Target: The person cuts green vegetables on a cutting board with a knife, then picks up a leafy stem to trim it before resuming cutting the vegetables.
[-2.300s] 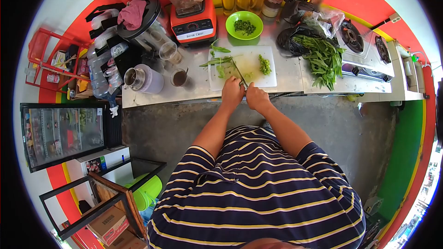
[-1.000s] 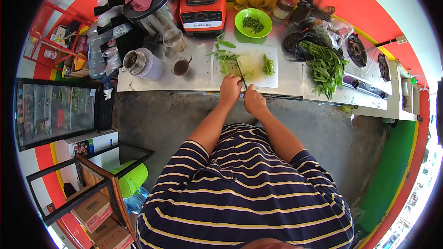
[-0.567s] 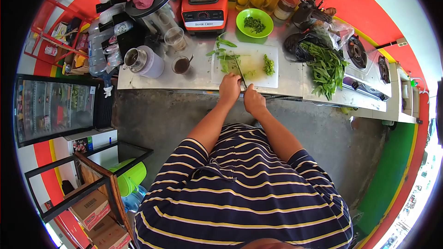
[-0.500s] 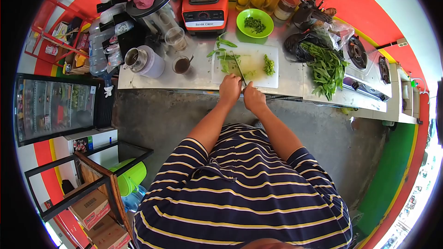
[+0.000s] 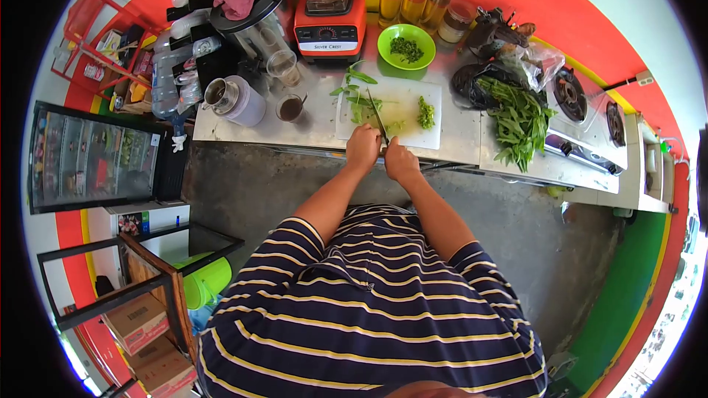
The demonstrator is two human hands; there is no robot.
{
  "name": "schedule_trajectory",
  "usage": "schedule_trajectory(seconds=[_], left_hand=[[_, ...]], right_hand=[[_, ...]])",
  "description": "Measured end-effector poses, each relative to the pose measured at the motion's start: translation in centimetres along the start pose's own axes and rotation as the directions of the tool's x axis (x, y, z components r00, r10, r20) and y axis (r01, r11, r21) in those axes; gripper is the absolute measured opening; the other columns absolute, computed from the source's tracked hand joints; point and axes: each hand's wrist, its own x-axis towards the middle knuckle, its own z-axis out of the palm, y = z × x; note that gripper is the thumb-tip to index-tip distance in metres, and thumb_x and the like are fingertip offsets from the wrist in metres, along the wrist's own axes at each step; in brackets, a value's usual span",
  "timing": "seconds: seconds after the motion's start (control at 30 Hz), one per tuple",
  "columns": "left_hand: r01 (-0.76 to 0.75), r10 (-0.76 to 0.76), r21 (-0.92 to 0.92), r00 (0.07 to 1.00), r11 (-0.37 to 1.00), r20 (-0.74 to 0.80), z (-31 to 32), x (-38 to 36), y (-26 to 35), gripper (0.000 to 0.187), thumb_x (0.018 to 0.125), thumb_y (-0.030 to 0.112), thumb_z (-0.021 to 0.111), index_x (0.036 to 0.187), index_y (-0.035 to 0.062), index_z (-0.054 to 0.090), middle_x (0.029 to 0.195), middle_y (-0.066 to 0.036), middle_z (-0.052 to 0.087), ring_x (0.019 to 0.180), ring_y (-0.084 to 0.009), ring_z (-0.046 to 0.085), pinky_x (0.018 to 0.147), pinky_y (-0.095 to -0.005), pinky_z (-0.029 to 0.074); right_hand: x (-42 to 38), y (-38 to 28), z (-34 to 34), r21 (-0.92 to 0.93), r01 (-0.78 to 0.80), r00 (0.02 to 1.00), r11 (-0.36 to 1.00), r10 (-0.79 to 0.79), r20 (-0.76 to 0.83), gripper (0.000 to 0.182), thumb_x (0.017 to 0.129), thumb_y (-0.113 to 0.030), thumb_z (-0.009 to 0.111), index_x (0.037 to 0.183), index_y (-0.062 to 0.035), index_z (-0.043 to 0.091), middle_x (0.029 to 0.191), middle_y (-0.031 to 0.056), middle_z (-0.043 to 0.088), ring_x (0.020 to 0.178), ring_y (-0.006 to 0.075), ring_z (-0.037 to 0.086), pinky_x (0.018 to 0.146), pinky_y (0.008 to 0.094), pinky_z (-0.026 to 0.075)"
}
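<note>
My right hand (image 5: 402, 161) is closed around the handle of a kitchen knife (image 5: 378, 116), whose blade points away from me over a white cutting board (image 5: 428, 140). Just left of the blade, my left hand (image 5: 363, 147) is curled at the board's near edge; its fingertips are turned away, so what it grips is hidden. Leafy green stems (image 5: 359, 102) lie beyond it on the board's left part, beside the blade. A small heap of chopped greens (image 5: 425, 113) sits at the board's right, with more cut bits near the knife.
A green bowl (image 5: 406, 60) of chopped greens stands behind the board. Left are a glass of brown drink (image 5: 290, 107), a plastic cup (image 5: 283, 66) and a red blender (image 5: 330, 29). Right, leafy greens (image 5: 520, 121) spill from a black bag beside a gas stove (image 5: 579, 121). Oil bottles (image 5: 414, 1) line the back.
The view has shifted slightly. Both hands remain at the board's near edge, and the knife keeps nearly the same slant over it. The greens look much the same.
</note>
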Motion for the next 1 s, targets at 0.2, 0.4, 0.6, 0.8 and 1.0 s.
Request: schedule_trajectory(seconds=[0.2, 0.4, 0.6, 0.8, 1.0], left_hand=[[0.006, -0.005, 0.021, 1.000, 1.000, -0.012, 0.7, 0.9, 0.3, 0.007, 0.086, 0.010, 0.066, 0.085, 0.0069, 0.072, 0.094, -0.012, 0.066, 0.096, -0.0343, 0.064, 0.081, -0.0470, 0.055], [-0.025, 0.025, 0.005, 1.000, 1.000, 0.000, 1.5, 2.3, 0.9, 0.006, 0.086, 0.009, 0.067, 0.087, 0.0057, 0.071, 0.094, -0.014, 0.066, 0.093, -0.0366, 0.065, 0.081, -0.0479, 0.053], [-0.107, 0.111, -0.056, 0.991, 0.993, 0.068, 3.2, 3.3, 2.0, 0.006, 0.086, 0.008, 0.065, 0.085, 0.0070, 0.072, 0.093, -0.014, 0.065, 0.095, -0.0363, 0.065, 0.081, -0.0472, 0.054], [-0.060, 0.063, -0.121, 0.998, 0.991, 0.019, 3.8, 3.4, 2.6, 0.006, 0.083, 0.010, 0.070, 0.085, 0.0042, 0.071, 0.090, -0.016, 0.067, 0.089, -0.0376, 0.066, 0.078, -0.0477, 0.053], [-0.046, 0.047, -0.080, 0.999, 0.996, 0.015, 3.4, 3.6, 2.9, 0.005, 0.082, 0.008, 0.068, 0.084, 0.0039, 0.070, 0.090, -0.016, 0.067, 0.089, -0.0381, 0.066, 0.078, -0.0486, 0.054]], right_hand=[[-1.2, 2.2, -0.2, 0.133, -0.036, 0.999, 0.990, 0.038, -0.011, 0.037, 0.106, -0.034, 0.049, 0.116, 0.0007, 0.046, 0.107, 0.0312, 0.070, 0.102, 0.0482, 0.069, 0.089, 0.0560, 0.054], [-1.2, 4.5, -1.5, 0.185, -0.140, 0.983, 0.973, 0.159, -0.093, 0.039, 0.105, -0.034, 0.049, 0.118, 0.0020, 0.047, 0.109, 0.0329, 0.068, 0.103, 0.0492, 0.067, 0.090, 0.0562, 0.053], [-1.2, 5.8, -2.6, 0.208, -0.116, 0.978, 0.971, 0.148, -0.145, 0.037, 0.104, -0.033, 0.051, 0.116, 0.0021, 0.050, 0.106, 0.0307, 0.070, 0.103, 0.0469, 0.069, 0.090, 0.0540, 0.054], [-1.1, 3.8, -2.5, 0.150, -0.060, 0.989, 0.987, 0.080, -0.128, 0.036, 0.104, -0.032, 0.052, 0.115, 0.0027, 0.051, 0.105, 0.0301, 0.071, 0.101, 0.0462, 0.070, 0.088, 0.0521, 0.056], [-0.9, 2.8, -1.4, 0.092, -0.089, 0.990, 0.992, 0.098, -0.102, 0.031, 0.103, -0.025, 0.053, 0.116, 0.0030, 0.050, 0.105, 0.0275, 0.072, 0.100, 0.0421, 0.072, 0.086, 0.0492, 0.058]])
